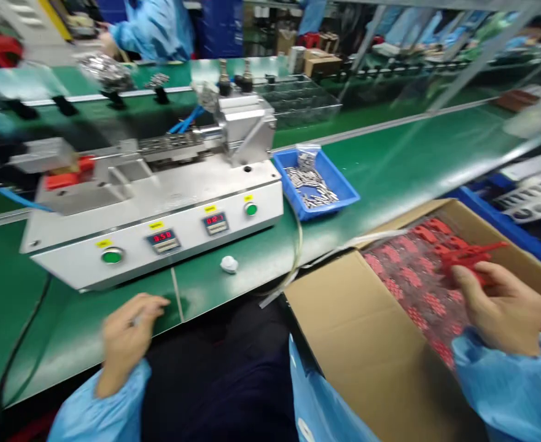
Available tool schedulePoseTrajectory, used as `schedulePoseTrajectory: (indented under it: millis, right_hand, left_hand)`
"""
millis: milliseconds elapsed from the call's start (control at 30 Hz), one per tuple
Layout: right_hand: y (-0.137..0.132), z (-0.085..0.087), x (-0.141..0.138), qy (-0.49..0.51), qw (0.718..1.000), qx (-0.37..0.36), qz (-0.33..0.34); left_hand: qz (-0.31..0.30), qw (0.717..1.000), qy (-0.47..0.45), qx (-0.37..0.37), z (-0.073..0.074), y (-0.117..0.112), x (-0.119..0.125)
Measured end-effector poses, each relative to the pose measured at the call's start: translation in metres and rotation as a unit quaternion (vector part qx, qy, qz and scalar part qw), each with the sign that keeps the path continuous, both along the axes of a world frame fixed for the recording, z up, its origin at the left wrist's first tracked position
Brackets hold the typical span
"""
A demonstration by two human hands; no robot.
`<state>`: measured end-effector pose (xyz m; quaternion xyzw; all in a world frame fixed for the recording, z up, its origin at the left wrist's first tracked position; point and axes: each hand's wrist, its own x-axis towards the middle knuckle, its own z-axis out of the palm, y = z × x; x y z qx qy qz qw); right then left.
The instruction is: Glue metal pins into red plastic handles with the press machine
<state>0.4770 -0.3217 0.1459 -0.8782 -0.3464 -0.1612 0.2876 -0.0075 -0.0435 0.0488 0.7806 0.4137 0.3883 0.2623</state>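
Red part (470, 256) was over the open carton (357, 319), long axis near 9-to-3 o'clock, pinched in the nearer right hand (500, 304), at that grip's 11 o'clock. Left hand (129, 328), well off toward 8–9 o'clock by the desk (390, 175) edge, fingers curled; couldn't tell whether closed. Machine (196, 190) stood toward 9 o'clock.

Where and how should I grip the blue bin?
Probably grip the blue bin by its right rim, coming from the right: its raised wall offers an edge, and the machine stands close at its left. Metal parts inside suggest lifting it level.
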Motion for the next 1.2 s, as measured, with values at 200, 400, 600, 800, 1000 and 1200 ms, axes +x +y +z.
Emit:
schedulePoseTrajectory:
  millis: [200,400,600,800,1000,1200]
  right_hand:
    - [0.153,-0.033,-0.174,0.165,0.811,-0.017,0.561]
    - [0.203,-0.082,-0.256,0.165,0.766,0.05,0.62]
    - [0.202,-0.101,-0.229,0.142,0.887,0.193,0.394]
    - [0.229,-0.117,-0.214,0.257,0.871,0.071,0.412]
    - [0.221,-0.108,-0.231,0.364,0.807,0.044,0.462]
    - [0.221,-0.097,-0.244,0.312,0.813,-0.005,0.492]
  left_hand:
    - [-0.183,0.957,-0.188,-0.123,-0.02,-0.029,0.055]
    - [-0.076,0.942,-0.247,-0.213,-0.021,-0.036,0.041]
    - [-0.042,0.897,-0.265,-0.352,-0.023,-0.011,0.023]
    - [-0.083,0.897,-0.211,-0.38,-0.023,0.016,0.036]
    - [-0.066,0.936,-0.135,-0.317,-0.021,0.015,0.035]
    - [-0.07,0.95,-0.118,-0.279,-0.018,0.015,0.033]
